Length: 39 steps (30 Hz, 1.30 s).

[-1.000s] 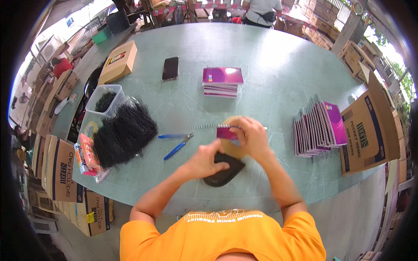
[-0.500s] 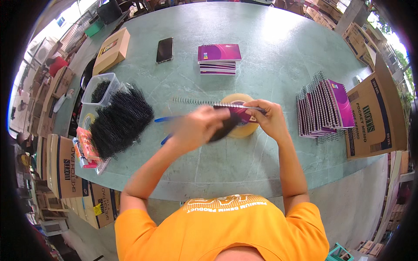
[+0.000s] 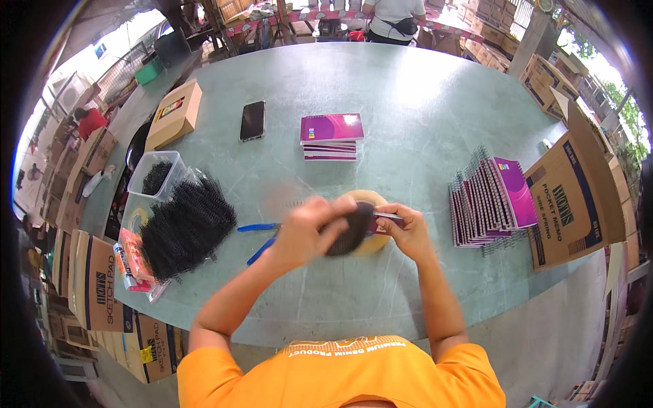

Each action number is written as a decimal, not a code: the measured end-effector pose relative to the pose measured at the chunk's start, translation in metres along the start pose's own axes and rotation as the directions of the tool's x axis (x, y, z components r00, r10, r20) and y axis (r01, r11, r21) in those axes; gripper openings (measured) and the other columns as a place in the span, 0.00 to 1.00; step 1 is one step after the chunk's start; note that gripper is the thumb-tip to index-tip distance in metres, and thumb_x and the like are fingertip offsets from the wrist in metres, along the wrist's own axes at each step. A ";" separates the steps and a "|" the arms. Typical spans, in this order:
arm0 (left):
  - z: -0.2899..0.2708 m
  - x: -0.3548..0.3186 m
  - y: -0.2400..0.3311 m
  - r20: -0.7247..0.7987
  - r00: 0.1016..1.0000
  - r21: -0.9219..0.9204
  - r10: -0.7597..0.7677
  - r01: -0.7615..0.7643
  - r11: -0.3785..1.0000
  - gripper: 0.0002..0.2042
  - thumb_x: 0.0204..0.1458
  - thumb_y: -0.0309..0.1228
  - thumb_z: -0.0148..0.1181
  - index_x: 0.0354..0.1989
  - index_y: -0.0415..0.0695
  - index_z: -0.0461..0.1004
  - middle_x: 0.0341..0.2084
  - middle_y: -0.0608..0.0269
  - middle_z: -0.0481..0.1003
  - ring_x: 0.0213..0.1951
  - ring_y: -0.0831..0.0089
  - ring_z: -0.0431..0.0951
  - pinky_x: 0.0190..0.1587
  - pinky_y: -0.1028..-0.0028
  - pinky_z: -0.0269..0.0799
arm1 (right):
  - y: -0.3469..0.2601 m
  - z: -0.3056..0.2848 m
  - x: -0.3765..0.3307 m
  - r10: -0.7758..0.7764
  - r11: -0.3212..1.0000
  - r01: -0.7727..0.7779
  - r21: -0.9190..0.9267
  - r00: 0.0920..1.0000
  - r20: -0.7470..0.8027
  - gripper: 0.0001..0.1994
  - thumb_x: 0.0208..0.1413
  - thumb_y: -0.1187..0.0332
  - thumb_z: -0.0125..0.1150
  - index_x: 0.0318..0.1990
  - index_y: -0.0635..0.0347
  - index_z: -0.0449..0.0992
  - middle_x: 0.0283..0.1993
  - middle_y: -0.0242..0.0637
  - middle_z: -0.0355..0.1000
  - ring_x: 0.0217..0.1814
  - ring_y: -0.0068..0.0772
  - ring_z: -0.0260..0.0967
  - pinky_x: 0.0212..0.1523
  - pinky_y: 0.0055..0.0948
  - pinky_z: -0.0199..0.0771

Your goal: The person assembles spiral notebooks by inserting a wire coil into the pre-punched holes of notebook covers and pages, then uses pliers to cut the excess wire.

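Left hand [image 3: 305,230]: blurred, closed on a dark object [image 3: 348,230]. Right hand [image 3: 403,230]: pinching a small magenta notebook [image 3: 386,219] over a tape roll [image 3: 373,239]. Surface: pale green tabletop [image 3: 422,109]; blue pliers [image 3: 262,238], black coil heap [image 3: 187,228], notebook row [image 3: 490,204]. Surround: cardboard cartons [image 3: 568,197].

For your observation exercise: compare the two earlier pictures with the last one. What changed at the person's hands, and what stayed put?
The left hand swung the dark object up off the table, from below the hands to across the tape roll. The right hand kept hold of the small purple notebook. The blue pliers, phone, notebook stack and black coil pile stayed where they were.
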State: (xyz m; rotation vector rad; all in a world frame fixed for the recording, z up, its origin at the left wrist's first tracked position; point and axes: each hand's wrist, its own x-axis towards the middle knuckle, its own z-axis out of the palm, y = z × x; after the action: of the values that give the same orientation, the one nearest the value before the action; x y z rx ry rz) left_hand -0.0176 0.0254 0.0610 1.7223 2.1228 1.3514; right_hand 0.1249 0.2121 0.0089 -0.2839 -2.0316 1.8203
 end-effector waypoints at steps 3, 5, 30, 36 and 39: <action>0.005 -0.012 0.006 0.222 0.975 0.019 -0.006 0.002 1.000 0.17 0.43 0.22 0.63 0.45 0.45 0.76 0.39 0.54 0.76 0.39 0.62 0.77 0.46 0.69 0.72 | -0.010 0.001 -0.001 0.014 0.995 -0.009 0.099 0.999 -0.052 0.09 0.54 0.78 0.58 0.42 0.65 0.76 0.40 0.33 0.74 0.41 0.20 0.70 0.42 0.21 0.75; -0.002 -0.002 0.009 -0.010 1.000 -0.035 -0.026 0.026 0.999 0.17 0.43 0.23 0.63 0.45 0.46 0.76 0.38 0.54 0.76 0.39 0.61 0.77 0.46 0.69 0.71 | -0.013 0.000 -0.002 0.026 0.989 -0.017 0.145 0.998 -0.058 0.08 0.54 0.78 0.58 0.42 0.65 0.76 0.39 0.32 0.74 0.40 0.18 0.70 0.41 0.20 0.74; 0.053 -0.045 0.001 0.315 0.948 -0.055 -0.037 0.058 0.997 0.14 0.47 0.31 0.62 0.42 0.44 0.72 0.36 0.53 0.73 0.36 0.53 0.74 0.38 0.63 0.72 | -0.001 0.005 -0.013 -0.150 0.981 0.143 -0.133 0.988 -0.042 0.10 0.47 0.76 0.66 0.40 0.63 0.77 0.40 0.37 0.76 0.43 0.25 0.72 0.45 0.24 0.72; 0.041 -0.020 0.015 -0.065 0.975 0.241 0.211 -0.190 0.952 0.12 0.43 0.34 0.65 0.35 0.46 0.71 0.32 0.59 0.69 0.33 0.63 0.71 0.35 0.63 0.67 | -0.018 0.013 -0.012 -0.351 0.815 0.272 -0.512 0.934 -0.064 0.12 0.42 0.75 0.68 0.38 0.58 0.79 0.36 0.37 0.76 0.37 0.32 0.74 0.38 0.27 0.72; 0.025 0.012 0.012 -0.121 0.933 0.533 0.340 -0.228 0.815 0.11 0.42 0.33 0.65 0.33 0.47 0.72 0.29 0.62 0.70 0.35 0.66 0.71 0.38 0.65 0.64 | -0.032 0.015 -0.014 -0.272 0.825 0.164 -0.541 0.954 -0.126 0.10 0.43 0.72 0.67 0.36 0.57 0.79 0.33 0.36 0.75 0.35 0.38 0.71 0.37 0.32 0.71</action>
State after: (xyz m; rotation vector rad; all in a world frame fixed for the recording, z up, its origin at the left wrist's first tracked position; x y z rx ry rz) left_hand 0.0013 0.0488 0.0590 2.2655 2.6118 1.1318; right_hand 0.1347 0.1882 0.0370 -0.3481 -2.2726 1.0241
